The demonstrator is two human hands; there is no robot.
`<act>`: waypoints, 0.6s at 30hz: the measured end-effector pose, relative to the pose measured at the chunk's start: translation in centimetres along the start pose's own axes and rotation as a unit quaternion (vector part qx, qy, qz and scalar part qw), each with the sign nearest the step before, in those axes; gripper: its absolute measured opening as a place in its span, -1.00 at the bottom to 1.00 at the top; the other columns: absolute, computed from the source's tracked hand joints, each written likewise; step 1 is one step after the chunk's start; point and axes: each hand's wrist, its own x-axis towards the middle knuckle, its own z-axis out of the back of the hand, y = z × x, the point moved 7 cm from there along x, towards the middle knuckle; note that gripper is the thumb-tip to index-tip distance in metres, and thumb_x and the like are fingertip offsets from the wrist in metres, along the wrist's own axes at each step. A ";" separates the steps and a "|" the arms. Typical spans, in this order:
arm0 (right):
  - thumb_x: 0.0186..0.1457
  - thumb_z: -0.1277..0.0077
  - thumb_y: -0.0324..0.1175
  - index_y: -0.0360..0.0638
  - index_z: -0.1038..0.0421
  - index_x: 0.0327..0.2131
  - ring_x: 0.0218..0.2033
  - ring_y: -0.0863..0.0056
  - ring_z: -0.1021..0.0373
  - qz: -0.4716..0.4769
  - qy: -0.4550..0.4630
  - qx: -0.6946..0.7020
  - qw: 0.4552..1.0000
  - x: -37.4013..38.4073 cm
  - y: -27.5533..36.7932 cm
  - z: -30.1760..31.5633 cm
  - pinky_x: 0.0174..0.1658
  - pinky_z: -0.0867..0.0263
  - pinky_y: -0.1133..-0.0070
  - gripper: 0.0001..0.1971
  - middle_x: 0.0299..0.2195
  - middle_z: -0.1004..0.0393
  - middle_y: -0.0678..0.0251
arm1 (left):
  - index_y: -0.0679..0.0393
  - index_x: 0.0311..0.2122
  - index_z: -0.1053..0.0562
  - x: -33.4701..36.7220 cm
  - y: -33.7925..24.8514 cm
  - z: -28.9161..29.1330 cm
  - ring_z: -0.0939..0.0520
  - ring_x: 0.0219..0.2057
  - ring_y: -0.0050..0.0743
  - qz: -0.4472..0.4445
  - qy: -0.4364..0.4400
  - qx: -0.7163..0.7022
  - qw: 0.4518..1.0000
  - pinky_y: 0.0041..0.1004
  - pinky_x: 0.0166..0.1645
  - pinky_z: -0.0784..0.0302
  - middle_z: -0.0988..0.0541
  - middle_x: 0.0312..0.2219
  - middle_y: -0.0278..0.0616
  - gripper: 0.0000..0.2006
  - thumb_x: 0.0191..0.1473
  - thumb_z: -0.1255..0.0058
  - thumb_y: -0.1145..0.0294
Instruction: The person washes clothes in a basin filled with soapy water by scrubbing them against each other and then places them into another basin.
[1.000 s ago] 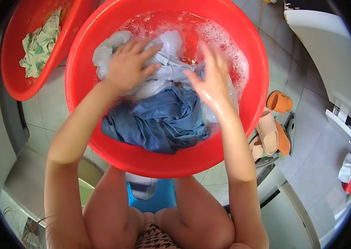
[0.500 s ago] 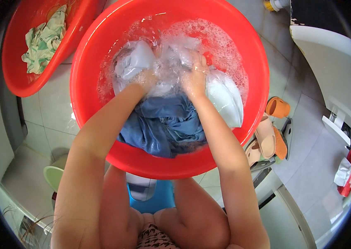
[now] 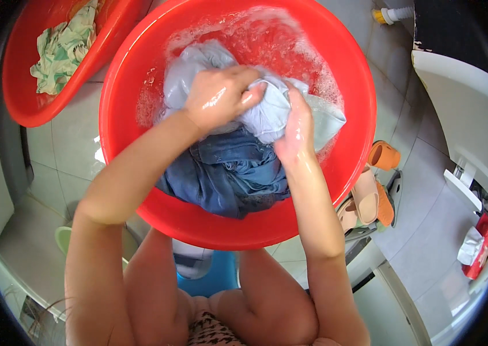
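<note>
A wet, pale blue-white garment [image 3: 268, 112] is bunched up between my hands, above soapy water in a red basin [image 3: 352, 190]. From the left, my left hand [image 3: 221, 95] grips it with bent fingers. Against its right side presses my right hand [image 3: 297, 128], the thumb on top and the other fingers partly hidden beneath the cloth. More of the pale fabric spreads to the far left and to the right of my hands. Dark blue clothing [image 3: 221, 176] lies wet in the near part of the basin.
Another red basin [image 3: 16, 95] with a green-and-cream printed cloth [image 3: 66, 49] stands at the far left. On the right are slippers [image 3: 366, 199], an orange cup-like object [image 3: 384, 155] and a red tissue pack [image 3: 482, 254]. A blue stool [image 3: 216, 274] is between my legs.
Both hands have come up out of the foamy water, lifting the bunched pale garment. My left hand has moved right, toward my right hand. The dark blue clothing lies nearly where it was.
</note>
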 end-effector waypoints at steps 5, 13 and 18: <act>0.14 0.11 -0.42 -0.25 -0.33 -0.02 -0.07 0.26 -0.33 0.285 -0.082 -0.382 0.875 -1.8 6.3 5.2 0.02 -0.22 0.46 -0.68 -0.11 -0.40 0.12 | -0.03 0.10 -0.30 -0.8 3.7 4.2 -0.53 -0.13 -0.09 0.031 -0.081 0.090 0.992 -0.19 -0.12 -0.47 -0.48 -0.10 -0.17 -0.47 0.07 0.09 -0.08; 0.02 0.00 -0.19 0.02 -0.13 0.21 0.20 -0.06 -0.01 0.288 -0.010 -0.738 0.610 1.4 -0.6 1.2 0.21 0.06 0.14 -0.37 0.20 -0.03 -0.07 | -0.12 0.19 -0.23 -1.9 7.9 -4.6 -0.23 0.15 0.23 0.119 0.188 0.029 0.974 -0.06 0.20 -0.18 -0.26 0.15 -0.05 -0.39 -0.01 -0.02 0.08; -0.01 0.00 -0.01 0.02 0.02 0.26 0.20 0.01 -0.05 0.180 -0.021 -0.848 0.497 4.3 -2.5 3.5 0.19 0.01 0.14 -0.23 0.24 0.03 -0.05 | -0.18 0.19 -0.22 -1.9 6.8 -7.3 -0.48 -0.03 0.05 0.021 0.082 0.260 0.962 -0.06 -0.01 -0.42 -0.38 0.04 -0.01 -0.36 -0.07 -0.06 0.27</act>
